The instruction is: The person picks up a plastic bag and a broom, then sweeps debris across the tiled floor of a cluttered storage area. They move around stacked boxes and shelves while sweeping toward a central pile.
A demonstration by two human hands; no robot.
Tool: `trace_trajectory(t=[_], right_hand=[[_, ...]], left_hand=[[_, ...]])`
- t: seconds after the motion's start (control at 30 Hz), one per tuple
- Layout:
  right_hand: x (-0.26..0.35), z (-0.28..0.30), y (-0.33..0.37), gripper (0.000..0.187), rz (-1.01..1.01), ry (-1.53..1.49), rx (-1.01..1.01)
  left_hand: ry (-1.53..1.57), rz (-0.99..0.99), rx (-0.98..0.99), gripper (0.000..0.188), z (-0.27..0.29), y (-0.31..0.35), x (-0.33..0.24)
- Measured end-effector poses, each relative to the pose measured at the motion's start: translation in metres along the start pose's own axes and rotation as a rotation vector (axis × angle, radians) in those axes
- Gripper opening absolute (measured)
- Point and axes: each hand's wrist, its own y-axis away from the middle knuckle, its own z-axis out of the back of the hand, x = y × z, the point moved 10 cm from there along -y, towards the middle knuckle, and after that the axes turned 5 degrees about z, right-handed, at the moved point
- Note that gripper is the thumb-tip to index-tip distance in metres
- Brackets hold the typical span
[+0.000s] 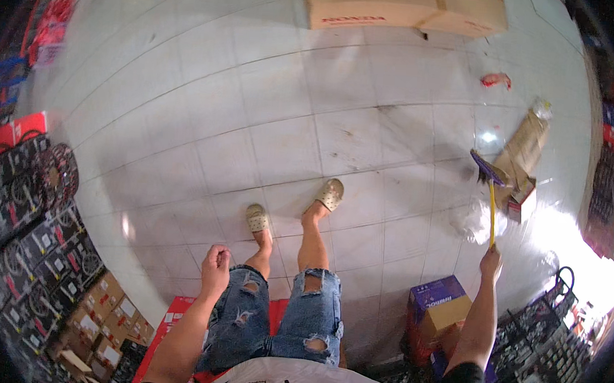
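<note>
On the floor (pixel 254 138), a carton (pixel 405 6) sits far ahead of you. Your right fingers (pixel 491 255) are round the broom (pixel 493 211), its head beside the paper (pixel 529 139). The far box (pixel 523 202) lies at the paper's near end, plastic (pixel 470 221) to its left. The near box (pixel 431 300) stands right of your legs (pixel 314 245); stacked cartons (pixel 103 309) lie to your left.

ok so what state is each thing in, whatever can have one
Broom, tilted, held by its handle
Right hand, closed around the broom
Left hand, curled, nothing visible in it
Clear plastic, crumpled
Brown packaging, creased
Large cardboard box, taped, partly out of frame
Purple box, open or closed unclear
Jean shorts, ripped
Slippers, both worn
</note>
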Motion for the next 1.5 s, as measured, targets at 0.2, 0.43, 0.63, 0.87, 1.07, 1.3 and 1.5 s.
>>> trace_trajectory(t=[0.2, 0.43, 0.63, 0.87, 1.07, 1.3, 1.5], right_hand=[[0.176, 0.010, 0.232, 0.039, 0.182, -0.355, 0.153], [0.596, -0.057, 0.374, 0.040, 0.771, -0.457, 0.525], [0.813, -0.105, 0.391, 0.043, 1.093, -0.119, 0.455], [0.530, -0.127, 0.227, 0.046, 1.009, 0.221, 0.491], [0.148, -0.043, 0.048, 0.043, 0.699, 0.466, 0.431], [-0.121, 0.018, -0.082, 0.034, 0.232, 0.565, 0.374], [-0.207, 0.041, -0.049, 0.038, 0.112, 0.290, 0.131]], left_hand=[[0.091, 0.172, -0.070, 0.013, 0.038, 0.038, 0.138], [0.058, 0.415, -0.058, 0.011, 0.070, 0.088, 0.280], [0.235, 0.414, -0.261, 0.010, 0.097, 0.133, 0.306], [0.335, 0.341, -0.192, 0.008, 0.018, 0.138, 0.230], [0.251, 0.204, -0.068, 0.012, -0.066, 0.110, 0.097], [0.118, 0.063, 0.035, 0.016, -0.156, 0.087, -0.051], [0.173, -0.042, 0.045, 0.018, -0.187, 0.103, -0.112]])
